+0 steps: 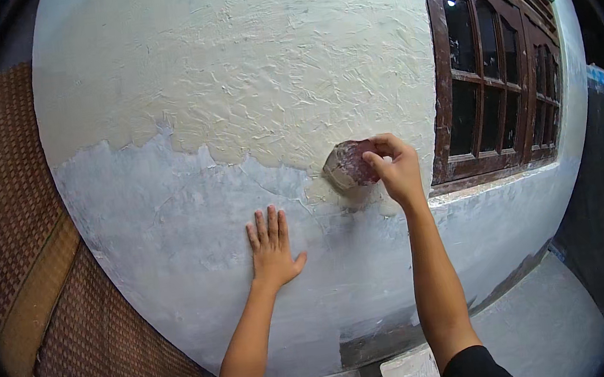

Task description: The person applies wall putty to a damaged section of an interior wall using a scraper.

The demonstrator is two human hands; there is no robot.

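My right hand [394, 168] grips a maroon plastic scraper [351, 163], its face smeared with cream paste, against the wall beside the lower edge of a textured cream coat [238, 70]. A small pale item between my fingers is too hidden to make out. My left hand [271, 247] lies open, fingers spread, on the smoother grey-white part of the wall [165, 217], lower and to the left of the scraper.
A dark wooden window [485, 77] is set in the wall at the right. Woven panels [53, 340] stand along the left side. A pale board [410, 376] sits at the wall's foot, with grey floor [528, 308] and a dark surface [598, 201] at the right.
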